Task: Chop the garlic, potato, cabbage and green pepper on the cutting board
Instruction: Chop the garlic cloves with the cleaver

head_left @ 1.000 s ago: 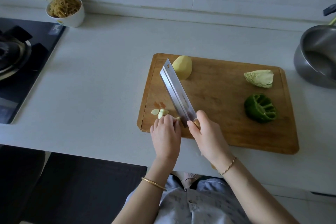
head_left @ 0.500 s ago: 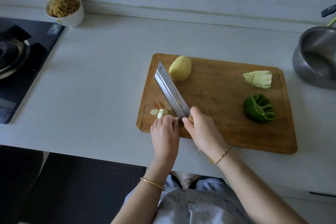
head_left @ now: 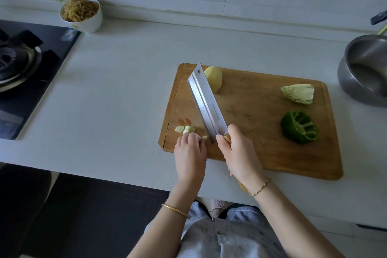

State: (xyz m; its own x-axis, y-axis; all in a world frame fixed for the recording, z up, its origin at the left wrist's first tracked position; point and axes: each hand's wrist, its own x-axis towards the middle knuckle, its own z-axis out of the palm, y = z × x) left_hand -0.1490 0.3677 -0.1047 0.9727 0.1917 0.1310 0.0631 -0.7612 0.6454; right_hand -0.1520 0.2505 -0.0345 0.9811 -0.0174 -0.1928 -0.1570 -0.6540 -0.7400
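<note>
Lower centre: the right grip clasps a cleaver by its handle, blade raised over the cutting board. Just left, the left grip curls onto garlic (some already sliced) at the board's lower-left corner. Potato upper left; cabbage and green pepper on the right.
</note>
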